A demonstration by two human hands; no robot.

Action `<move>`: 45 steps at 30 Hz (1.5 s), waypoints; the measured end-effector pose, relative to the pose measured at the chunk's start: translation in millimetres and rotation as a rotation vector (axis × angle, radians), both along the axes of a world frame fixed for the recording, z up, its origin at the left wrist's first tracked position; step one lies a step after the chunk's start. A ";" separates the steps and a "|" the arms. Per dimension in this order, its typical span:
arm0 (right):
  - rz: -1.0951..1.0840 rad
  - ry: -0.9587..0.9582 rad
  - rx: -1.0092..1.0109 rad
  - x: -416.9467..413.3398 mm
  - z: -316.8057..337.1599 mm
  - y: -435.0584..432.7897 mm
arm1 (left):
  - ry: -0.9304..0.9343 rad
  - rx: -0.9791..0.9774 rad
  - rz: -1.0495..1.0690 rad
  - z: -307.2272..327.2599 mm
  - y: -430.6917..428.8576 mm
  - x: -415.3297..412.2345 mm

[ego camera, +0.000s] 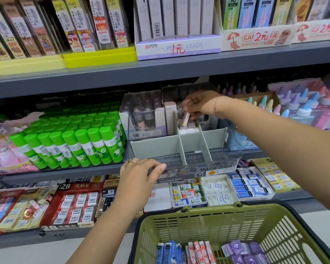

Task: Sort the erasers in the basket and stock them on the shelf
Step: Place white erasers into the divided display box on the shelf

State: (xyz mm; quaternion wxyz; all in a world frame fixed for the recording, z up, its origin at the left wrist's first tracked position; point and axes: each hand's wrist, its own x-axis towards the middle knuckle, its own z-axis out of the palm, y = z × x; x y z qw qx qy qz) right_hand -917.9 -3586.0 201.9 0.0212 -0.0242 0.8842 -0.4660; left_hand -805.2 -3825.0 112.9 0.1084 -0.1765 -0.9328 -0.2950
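A clear storage box (234, 161) with grey dividers sits on the middle shelf. My right hand (200, 105) reaches into its back compartment and pinches a small pink eraser (186, 119) above a row of erasers (188, 129) packed there. My left hand (141, 174) grips the box's front left edge. Below, a green basket (194, 221) holds blue erasers (169, 252), red-and-white erasers (200, 251) and purple erasers (243, 250) in separate groups.
Green glue sticks (74, 143) stand left of the box. Pastel glue bottles (301, 105) stand to its right. The lower shelf carries boxed erasers (217, 189) and red 2B eraser packs (76, 204). The top shelf holds pencil lead boxes (177, 25).
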 end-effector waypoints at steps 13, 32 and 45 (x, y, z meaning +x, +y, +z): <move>-0.119 -0.031 -0.134 5.6 -1.7 -8.2 | -0.007 -0.016 -0.009 0.7 0.7 -0.6; -0.006 0.002 0.454 6.8 14.2 -20.8 | -0.004 -0.012 0.011 1.3 1.8 0.4; -0.004 0.149 0.258 8.7 -20.2 -12.0 | 0.001 -0.009 -0.007 0.3 0.5 0.4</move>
